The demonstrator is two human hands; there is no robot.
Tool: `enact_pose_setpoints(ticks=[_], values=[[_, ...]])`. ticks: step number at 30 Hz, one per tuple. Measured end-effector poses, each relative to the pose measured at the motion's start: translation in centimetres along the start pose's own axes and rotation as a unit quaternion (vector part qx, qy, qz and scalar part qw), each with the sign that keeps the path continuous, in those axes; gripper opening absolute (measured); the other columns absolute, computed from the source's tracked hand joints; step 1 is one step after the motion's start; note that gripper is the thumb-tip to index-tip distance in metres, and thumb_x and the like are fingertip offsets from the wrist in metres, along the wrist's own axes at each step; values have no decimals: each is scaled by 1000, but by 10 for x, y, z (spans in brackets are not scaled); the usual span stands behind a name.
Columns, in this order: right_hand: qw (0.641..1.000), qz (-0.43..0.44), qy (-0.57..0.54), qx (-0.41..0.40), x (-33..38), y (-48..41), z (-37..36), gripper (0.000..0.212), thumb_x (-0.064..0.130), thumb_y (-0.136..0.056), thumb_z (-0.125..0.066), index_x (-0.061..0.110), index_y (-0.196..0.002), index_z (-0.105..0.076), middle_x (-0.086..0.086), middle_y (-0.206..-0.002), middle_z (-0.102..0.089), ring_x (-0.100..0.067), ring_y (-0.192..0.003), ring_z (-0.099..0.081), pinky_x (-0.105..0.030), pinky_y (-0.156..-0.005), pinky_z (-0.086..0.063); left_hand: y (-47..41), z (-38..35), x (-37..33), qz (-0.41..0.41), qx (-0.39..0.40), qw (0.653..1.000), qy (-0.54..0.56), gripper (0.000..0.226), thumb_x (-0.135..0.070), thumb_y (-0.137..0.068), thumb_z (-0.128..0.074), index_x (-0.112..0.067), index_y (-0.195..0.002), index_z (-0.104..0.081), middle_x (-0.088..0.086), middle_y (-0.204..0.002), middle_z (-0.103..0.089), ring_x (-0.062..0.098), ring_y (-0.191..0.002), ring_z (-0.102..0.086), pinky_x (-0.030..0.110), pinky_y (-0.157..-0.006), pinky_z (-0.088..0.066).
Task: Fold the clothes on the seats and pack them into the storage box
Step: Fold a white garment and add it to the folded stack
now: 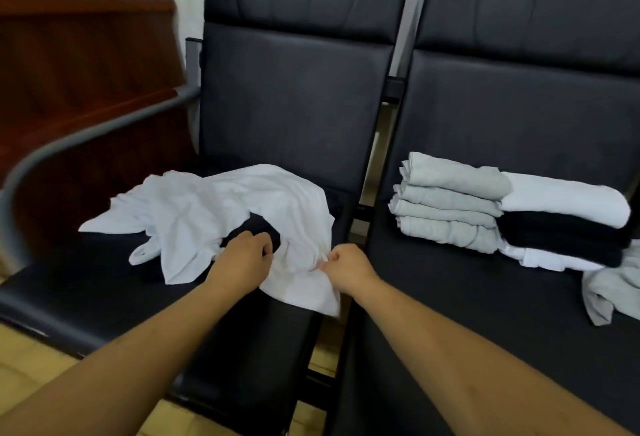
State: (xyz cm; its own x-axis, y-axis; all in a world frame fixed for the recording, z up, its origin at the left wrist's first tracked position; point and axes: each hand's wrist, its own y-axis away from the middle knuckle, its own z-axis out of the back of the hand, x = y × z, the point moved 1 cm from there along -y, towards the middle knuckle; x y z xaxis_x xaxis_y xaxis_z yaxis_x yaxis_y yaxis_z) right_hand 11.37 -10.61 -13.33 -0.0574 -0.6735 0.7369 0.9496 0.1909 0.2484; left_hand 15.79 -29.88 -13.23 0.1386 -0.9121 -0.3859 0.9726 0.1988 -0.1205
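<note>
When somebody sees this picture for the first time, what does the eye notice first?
The crumpled white garment on the left seat, gripped at its near edge by the left hand and right hand. Then the folded piles, grey beside white and black, on the right seat.

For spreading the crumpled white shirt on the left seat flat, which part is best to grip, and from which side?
Grip the white shirt along its near edge, coming over the front of the left seat. That edge lies free and closest; the far part is bunched. The left hand and right hand pinch it there.
</note>
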Motion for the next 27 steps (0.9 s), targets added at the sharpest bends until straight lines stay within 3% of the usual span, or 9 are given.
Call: enact_pose_setpoints(ticks=[2,5,7,9,10,12,16,22,27], values=[[986,15,-166,4,18,4,13,28,15,-96,-59,17,-70,-50,-2,-76,-52,-19,-78,-52,-26,-68,-41,1,8,-5,25,-49,997,53,38,-31,-99,-53,-11,-67,-50,2,-67,-51,17,-65,-50,24,-52,-30],[857,55,-510,43,52,11,49,17,10,-96,-53,-1,-99,-65,-19,-104,-67,-31,-104,-59,-41,-98,-47,-9,33,-18,178,-10,925,335,57,-51,-100,-46,2,-87,-64,11,-82,-69,20,-71,-65,25,-65,-50],[804,80,-582,87,73,26,71,39,16,-100,-49,-9,-129,-57,-24,-130,-62,-34,-121,-60,-47,-109,-44,-21,39,-26,238,127,752,601,76,-68,-91,-50,4,-117,-51,21,-109,-66,31,-101,-68,37,-86,-56],[784,83,-606,106,87,38,89,39,21,-103,-45,-6,-130,-58,-20,-123,-67,-32,-114,-66,-44,-99,-53,-29,47,-36,242,191,548,778,104,-77,-79,-58,1,-142,-30,30,-130,-53,44,-121,-57,52,-101,-49],[771,83,-622,106,92,45,96,36,21,-104,-45,-4,-124,-62,-18,-115,-70,-31,-105,-70,-42,-91,-58,-34,52,-41,235,170,484,826,107,-77,-78,-59,3,-143,-29,32,-133,-50,48,-122,-55,56,-102,-47],[757,68,-642,103,97,59,108,32,22,-103,-47,-2,-109,-67,-17,-101,-72,-31,-90,-72,-41,-79,-62,-44,68,-46,230,84,433,868,85,-67,-86,-59,3,-132,-44,30,-126,-58,47,-115,-59,58,-96,-50],[776,64,-622,80,79,76,130,38,20,-98,-51,4,-75,-76,-10,-82,-69,-25,-75,-70,-37,-79,-57,-52,86,-49,199,13,416,887,39,-30,-103,-50,2,-122,-56,23,-125,-64,37,-119,-60,49,-106,-46],[854,-5,-511,95,34,91,138,19,15,-92,-57,3,-104,-65,-15,-109,-61,-32,-105,-63,-48,-106,-44,-41,149,-79,70,-20,520,851,19,-6,-101,-44,-5,-107,-62,15,-122,-67,32,-121,-60,46,-108,-44],[879,-5,-474,56,40,104,140,31,38,-98,-57,10,-85,-61,-7,-88,-61,-22,-84,-66,-37,-80,-56,-4,201,-137,2,38,597,802,24,-10,-95,-57,2,-115,-61,21,-115,-71,36,-108,-68,51,-97,-53]])
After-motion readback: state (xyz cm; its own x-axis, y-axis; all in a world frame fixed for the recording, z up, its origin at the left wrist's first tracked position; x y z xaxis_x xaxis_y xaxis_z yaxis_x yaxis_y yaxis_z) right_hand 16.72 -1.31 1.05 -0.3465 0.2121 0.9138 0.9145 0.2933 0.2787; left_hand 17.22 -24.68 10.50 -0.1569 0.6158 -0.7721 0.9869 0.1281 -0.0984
